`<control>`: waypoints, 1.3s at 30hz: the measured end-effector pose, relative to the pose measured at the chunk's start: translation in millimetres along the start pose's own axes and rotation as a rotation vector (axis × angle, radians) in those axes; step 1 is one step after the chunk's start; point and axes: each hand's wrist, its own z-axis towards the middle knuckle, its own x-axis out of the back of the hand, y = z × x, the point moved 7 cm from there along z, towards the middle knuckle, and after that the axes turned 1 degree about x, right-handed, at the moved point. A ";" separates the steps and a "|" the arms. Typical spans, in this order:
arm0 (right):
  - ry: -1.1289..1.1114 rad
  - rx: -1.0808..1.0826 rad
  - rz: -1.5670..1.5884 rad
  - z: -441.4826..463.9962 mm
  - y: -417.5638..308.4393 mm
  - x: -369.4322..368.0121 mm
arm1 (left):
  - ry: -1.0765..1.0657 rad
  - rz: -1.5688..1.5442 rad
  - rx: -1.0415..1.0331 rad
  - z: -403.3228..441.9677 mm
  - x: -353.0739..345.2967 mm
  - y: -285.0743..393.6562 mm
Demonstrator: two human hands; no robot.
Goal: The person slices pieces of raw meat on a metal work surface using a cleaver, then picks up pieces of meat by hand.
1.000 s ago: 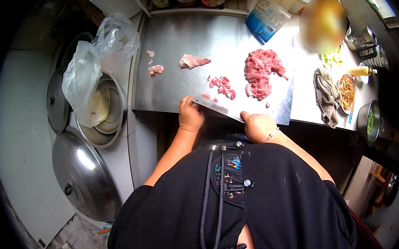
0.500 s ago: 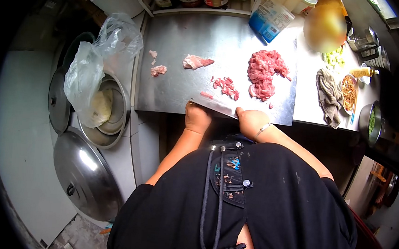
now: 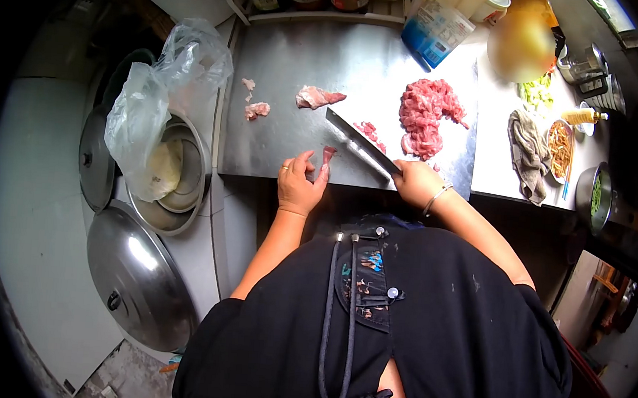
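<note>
My right hand is wrapped round the handle of a kitchen knife, whose blade slants up and left above the metal board. My left hand is at the board's front edge, its fingers apart and slightly bent. At its thumb tip is a small strip of meat. Partly hidden behind the blade are chopped meat bits. A larger heap of cut raw meat lies to the right. Farther left are a pale fatty meat piece and smaller scraps.
On the left, a plastic bag hangs into a metal basin, near a large lid. A blue-and-white packet stands at the back. A cloth and a dish of shredded food lie to the right.
The blade has swung from lying along the front edge to pointing up and left. My left hand has come off the blade's end and moved left, beside the small meat strip.
</note>
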 end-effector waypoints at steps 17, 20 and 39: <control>0.057 0.127 -0.355 -7.6 -33.2 -19.6 | 0.052 0.030 0.005 3.3 -37.4 -8.8; -0.010 0.061 -0.371 0.7 -33.8 -24.2 | 0.059 -0.002 0.005 8.3 -35.0 -6.3; -0.071 -0.034 -0.372 -0.5 -22.1 -9.1 | -0.067 0.186 0.148 -3.9 -5.2 -36.9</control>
